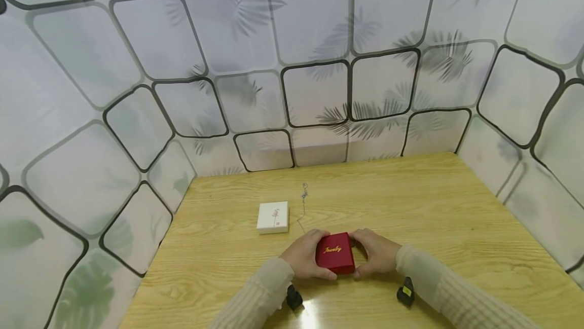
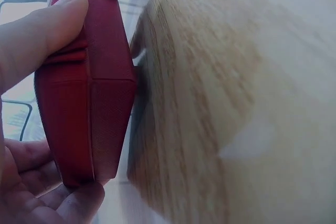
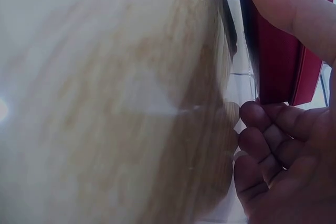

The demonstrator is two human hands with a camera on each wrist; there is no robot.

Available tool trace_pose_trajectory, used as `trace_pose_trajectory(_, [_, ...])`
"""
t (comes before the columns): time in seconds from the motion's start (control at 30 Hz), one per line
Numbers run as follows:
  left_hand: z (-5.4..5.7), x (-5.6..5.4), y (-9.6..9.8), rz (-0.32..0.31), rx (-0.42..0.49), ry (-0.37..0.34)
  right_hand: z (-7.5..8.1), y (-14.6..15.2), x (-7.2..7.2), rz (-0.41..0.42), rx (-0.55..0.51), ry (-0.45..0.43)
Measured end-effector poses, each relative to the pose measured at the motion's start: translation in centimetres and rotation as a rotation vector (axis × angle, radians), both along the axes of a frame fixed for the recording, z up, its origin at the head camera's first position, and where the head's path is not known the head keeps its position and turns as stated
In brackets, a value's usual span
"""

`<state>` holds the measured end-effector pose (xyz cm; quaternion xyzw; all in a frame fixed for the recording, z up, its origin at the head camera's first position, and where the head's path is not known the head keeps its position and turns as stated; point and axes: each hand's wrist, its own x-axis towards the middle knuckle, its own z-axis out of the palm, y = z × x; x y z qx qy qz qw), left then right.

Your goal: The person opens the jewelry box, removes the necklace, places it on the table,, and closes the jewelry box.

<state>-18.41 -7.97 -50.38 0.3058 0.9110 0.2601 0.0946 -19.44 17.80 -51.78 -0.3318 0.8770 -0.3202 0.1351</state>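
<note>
While holding the red box (image 1: 335, 254) just above the wooden table (image 1: 456, 207), grips it from both sides, with thumb and fingers of left hand (image 1: 306, 256) and right hand (image 1: 377, 251) curled around its edges. Has a white box (image 1: 274, 216) farther back, to the left, and near it a silver necklace (image 1: 304, 195) stretched toward the left hand. Shows glossy grain below, and pale walls (image 1: 319, 98) behind and beside, printed with dark outlines and leaves.
</note>
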Motion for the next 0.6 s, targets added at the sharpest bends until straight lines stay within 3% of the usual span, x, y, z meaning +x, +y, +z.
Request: trace_pose_trajectory(0.6, [0.24, 0.19, -0.04, 0.009, 0.018, -0.013, 0.49, 0.01, 0.11, 0.002, 0.001, -0.017])
